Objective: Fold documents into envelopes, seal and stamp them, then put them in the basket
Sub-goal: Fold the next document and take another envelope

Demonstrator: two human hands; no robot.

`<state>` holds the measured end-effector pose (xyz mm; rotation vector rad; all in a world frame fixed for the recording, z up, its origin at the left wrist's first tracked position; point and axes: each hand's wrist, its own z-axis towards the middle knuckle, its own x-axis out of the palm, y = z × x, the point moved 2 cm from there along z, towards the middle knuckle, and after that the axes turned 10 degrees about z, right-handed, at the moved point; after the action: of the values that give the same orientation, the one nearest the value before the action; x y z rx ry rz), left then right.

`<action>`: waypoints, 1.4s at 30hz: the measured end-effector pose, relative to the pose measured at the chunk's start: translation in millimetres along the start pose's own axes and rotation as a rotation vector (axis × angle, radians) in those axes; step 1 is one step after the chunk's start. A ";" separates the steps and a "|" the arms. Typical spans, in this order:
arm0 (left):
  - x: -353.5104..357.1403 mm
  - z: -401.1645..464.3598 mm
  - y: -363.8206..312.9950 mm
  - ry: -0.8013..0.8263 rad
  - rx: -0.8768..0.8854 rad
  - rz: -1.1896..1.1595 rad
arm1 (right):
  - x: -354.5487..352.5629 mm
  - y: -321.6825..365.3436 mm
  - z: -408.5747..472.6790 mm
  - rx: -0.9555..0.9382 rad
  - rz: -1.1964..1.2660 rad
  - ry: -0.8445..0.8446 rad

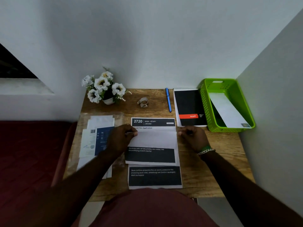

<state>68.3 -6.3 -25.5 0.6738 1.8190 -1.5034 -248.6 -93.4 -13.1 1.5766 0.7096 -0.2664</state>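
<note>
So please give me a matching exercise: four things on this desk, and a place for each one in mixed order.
Things:
1. pen
2. envelope
3. flowers
4. notebook

Places:
A. inside the green basket
B. back left corner of the desk
C. between the pen and the basket
D. left of the notebook

Pairs: 1-D, 2-A, 3-B, 4-C

Pale grey-white walls point(147, 38) are meeting in a corner at the right of the frame, closing in a wooden desk point(213, 161) at centre. A dark window opening point(11, 66) (with a white sill) is showing at upper left; dim light is falling throughout.
</note>
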 end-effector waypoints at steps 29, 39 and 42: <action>32.9 -39.3 -30.3 0.193 0.251 0.379 | 49.7 17.2 -44.7 -0.306 -0.447 0.197; 25.1 -42.1 -60.2 0.060 0.244 0.492 | 56.9 55.0 -31.3 -0.263 -0.189 0.174; 17.4 -35.5 -80.6 -0.027 0.173 0.327 | 52.3 68.6 -28.1 -0.294 -0.131 0.135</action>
<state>-9.3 11.8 15.8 0.9781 1.4836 -1.4482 -174.7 -50.7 17.5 1.2781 0.9159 -0.1443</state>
